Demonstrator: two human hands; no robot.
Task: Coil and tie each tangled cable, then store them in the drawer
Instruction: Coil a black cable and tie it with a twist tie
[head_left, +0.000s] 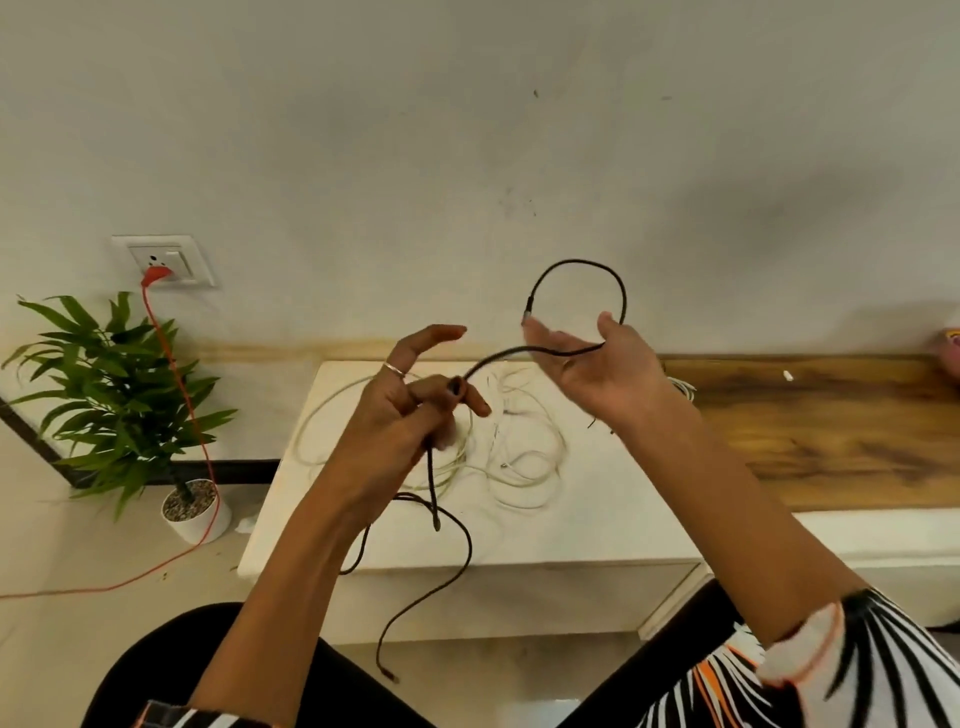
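While the potted plant (119, 395) is sitting off to the left on the floor, with an orange cord (179, 395) running down past it from the wall socket (166, 261), the action is happening above the white cabinet (597, 525). The left hand (410, 410) is pinching the black cable (498, 356) between curled fingers and thumb, and the loose tail is dangling down past the cabinet's front edge. Moving right, the cable is arching across to the right hand (597, 364), which is holding it up in a round loop, thumb pressing it against the palm, the plug end pointing back at the fingertips. Underneath, the white cables (519, 452) are lying tangled across the cabinet's top, toward its back edge. Further right, a wooden shelf (810, 415) is stretching away. That black cable looks light and springy, probably wanting to uncurl, so gripping where the loops cross seems wisest. No drawer front is plainly showing. No brand, label or writing is readable anywhere.
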